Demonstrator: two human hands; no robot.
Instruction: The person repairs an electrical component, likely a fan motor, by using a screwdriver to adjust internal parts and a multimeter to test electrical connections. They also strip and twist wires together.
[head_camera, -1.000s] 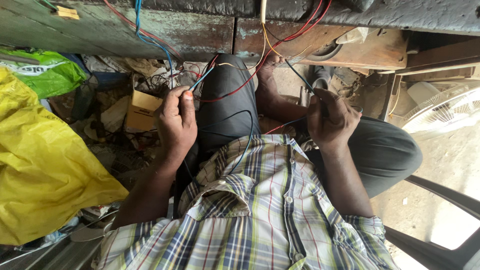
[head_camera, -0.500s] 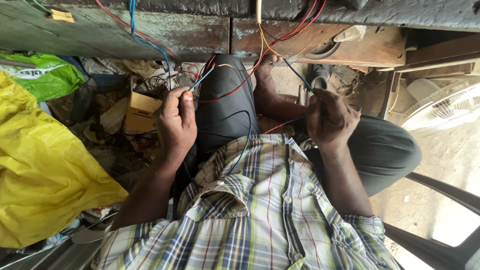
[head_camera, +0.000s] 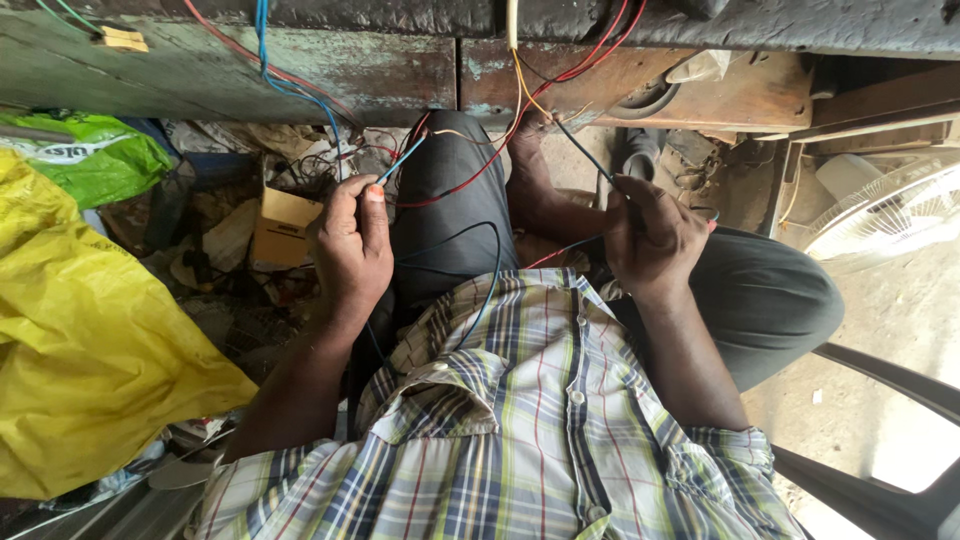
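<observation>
I sit looking down over my plaid shirt and dark trousers. My left hand (head_camera: 352, 250) is closed around a thin blue wire (head_camera: 403, 160), pinching it between thumb and forefinger above my left knee. My right hand (head_camera: 652, 235) grips a dark wire (head_camera: 580, 148) that runs up toward the bench edge. Red wires (head_camera: 470, 175) and a yellow wire (head_camera: 522, 90) hang from the weathered wooden bench (head_camera: 380, 60) and cross my lap. A black wire (head_camera: 470, 235) loops over my thigh.
A yellow plastic sack (head_camera: 90, 360) fills the left side, with a green bag (head_camera: 95, 155) behind it. A small cardboard box (head_camera: 283, 228) lies among floor clutter. A white fan grille (head_camera: 885, 210) stands at right, and a dark chair arm (head_camera: 880, 375) runs lower right.
Both hands have barely shifted; the left thumb and forefinger still pinch the blue wire and the right hand keeps its grip on the dark wire.
</observation>
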